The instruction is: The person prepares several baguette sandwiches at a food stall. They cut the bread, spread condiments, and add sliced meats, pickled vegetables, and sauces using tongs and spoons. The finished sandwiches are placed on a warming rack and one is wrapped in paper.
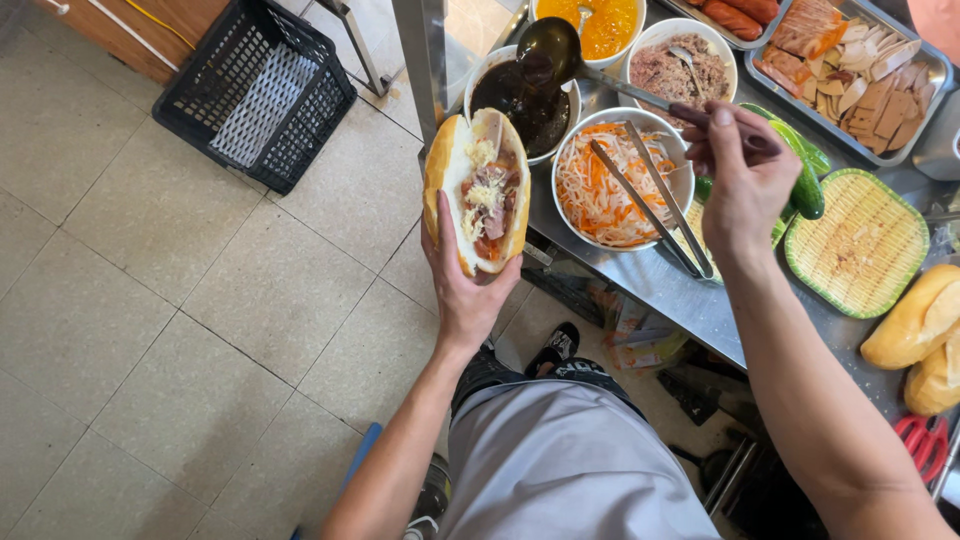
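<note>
1. Out over the tiled floor, just off the edge of the steel table, the left hand cradles a split baguette sandwich from below, fingers clenched around its crust so the open cut faces up.
2. Look inside: sliced meat and pale shreds already lie along the cut, so the filling looks well along.
3. Over to the right hand: its fingers pinch the end of a long ladle, whose dark cup hangs above the bowl of dark sauce and glistens with it.
4. That sauce bowl sits at the table's edge, just beside the raised sandwich, so the saucing step appears to be in hand.
5. Close by, a bowl of shredded carrot and white pickle holds a pair of metal tongs, untouched.
6. Farther back: an orange sauce, a minced spread, a tray of sliced meats, cucumbers and a green woven basket.
7. My read on the next move: the ladle must travel level and short, then tip gently along the open cut, while the left hand keeps the bread steady.
</note>
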